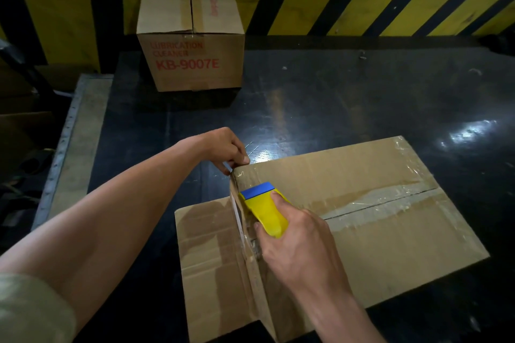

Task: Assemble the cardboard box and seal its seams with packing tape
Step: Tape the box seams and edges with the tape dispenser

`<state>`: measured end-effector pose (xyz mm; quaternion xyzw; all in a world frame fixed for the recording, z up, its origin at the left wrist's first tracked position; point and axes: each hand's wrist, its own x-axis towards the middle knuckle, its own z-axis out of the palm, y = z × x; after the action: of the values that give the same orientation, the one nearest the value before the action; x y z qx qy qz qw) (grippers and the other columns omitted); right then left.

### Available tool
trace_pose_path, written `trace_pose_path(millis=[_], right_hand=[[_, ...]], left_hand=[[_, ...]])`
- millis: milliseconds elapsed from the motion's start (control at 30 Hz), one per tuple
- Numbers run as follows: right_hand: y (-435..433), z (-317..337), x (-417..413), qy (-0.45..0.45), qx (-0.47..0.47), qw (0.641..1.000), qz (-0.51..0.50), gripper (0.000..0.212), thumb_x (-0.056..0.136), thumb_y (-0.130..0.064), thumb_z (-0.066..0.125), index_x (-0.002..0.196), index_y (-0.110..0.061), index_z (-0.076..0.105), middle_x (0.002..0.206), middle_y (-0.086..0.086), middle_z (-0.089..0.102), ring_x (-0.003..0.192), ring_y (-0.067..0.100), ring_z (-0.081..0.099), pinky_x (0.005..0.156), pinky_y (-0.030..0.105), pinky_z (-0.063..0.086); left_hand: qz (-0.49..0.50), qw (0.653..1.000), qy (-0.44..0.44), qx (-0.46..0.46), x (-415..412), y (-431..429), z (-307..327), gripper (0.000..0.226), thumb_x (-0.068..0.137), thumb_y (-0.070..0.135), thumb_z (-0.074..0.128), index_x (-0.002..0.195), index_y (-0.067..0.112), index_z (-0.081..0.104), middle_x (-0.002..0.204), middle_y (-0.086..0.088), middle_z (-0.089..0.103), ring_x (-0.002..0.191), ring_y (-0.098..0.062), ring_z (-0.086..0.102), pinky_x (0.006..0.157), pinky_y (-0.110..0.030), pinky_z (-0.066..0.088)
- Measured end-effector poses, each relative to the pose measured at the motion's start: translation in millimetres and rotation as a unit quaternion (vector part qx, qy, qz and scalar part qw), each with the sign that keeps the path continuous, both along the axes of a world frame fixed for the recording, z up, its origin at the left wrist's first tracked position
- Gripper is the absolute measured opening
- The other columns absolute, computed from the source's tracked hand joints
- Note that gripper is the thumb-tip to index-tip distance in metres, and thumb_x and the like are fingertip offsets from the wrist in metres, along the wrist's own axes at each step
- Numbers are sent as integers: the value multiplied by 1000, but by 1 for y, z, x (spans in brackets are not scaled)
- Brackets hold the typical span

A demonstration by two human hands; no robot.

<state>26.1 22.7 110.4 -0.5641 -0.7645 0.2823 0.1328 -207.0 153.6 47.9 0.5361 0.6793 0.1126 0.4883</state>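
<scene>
A closed carton printed KB-9007E point(189, 36) stands at the far left edge of the black counter point(334, 108). My left hand point(225, 147) pinches a tape end at the far left corner of the cardboard box point(390, 242), which lies near the counter's near edge. My right hand point(301, 242) grips the yellow-and-blue tape dispenser point(264, 209) on the box's left edge. Clear packing tape point(384, 200) covers its centre seam.
</scene>
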Motion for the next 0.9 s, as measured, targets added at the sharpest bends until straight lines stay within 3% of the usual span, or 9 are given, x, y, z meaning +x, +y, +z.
trace_pose_path(millis=[233,367,500,633,733,833,900], right_hand=[[1,0,-5,-16,5,1000,-4,52,87,-57,56,133,-34,52,80,-1,55,79,24,57,65,32,41],[-1,1,-5,-19,12,1000,-4,52,87,-58,56,133,-34,51,81,-2,54,81,23,58,69,33,45],[-2,3,-4,-15,10,1000,-11,57,89,-58,56,141,-36,46,84,-3,50,85,21,58,74,32,47],[-1,3,-6,-16,11,1000,-12,59,88,-57,57,142,-34,47,89,0,56,86,22,59,76,34,51],[0,1,-5,-10,13,1000,-20,62,88,-58,58,143,-33,47,95,2,60,91,23,61,80,35,52],[-1,-2,-4,-1,21,1000,-22,65,86,-59,57,144,-33,46,99,3,64,92,24,62,80,37,53],[-1,-3,-5,1,27,999,-24,65,85,-60,56,144,-33,46,97,2,65,91,23,62,79,37,54]], left_hand=[[47,995,-46,-72,-2,1,-4,3,88,13,76,85,12,77,72,0,72,68,-15,69,69,-38,61],[53,995,-19,-81,-5,-3,-9,8,84,12,76,85,12,68,77,-3,66,74,-17,63,65,-35,58],[46,999,-26,-1,0,-9,-12,9,85,5,74,83,13,69,81,-4,73,64,-14,65,60,-27,55],[-15,994,34,103,12,-18,-1,17,91,11,68,93,22,81,76,16,68,72,-5,64,66,-20,52],[-35,992,48,109,9,-31,-5,22,96,16,63,108,25,79,86,20,70,82,-4,64,78,-24,51],[-13,996,-9,84,2,-44,-14,28,100,15,58,121,21,75,114,8,74,107,-13,66,93,-29,51],[-11,995,1,95,5,-48,-14,31,102,20,56,129,21,69,128,7,69,118,-13,61,104,-33,47]])
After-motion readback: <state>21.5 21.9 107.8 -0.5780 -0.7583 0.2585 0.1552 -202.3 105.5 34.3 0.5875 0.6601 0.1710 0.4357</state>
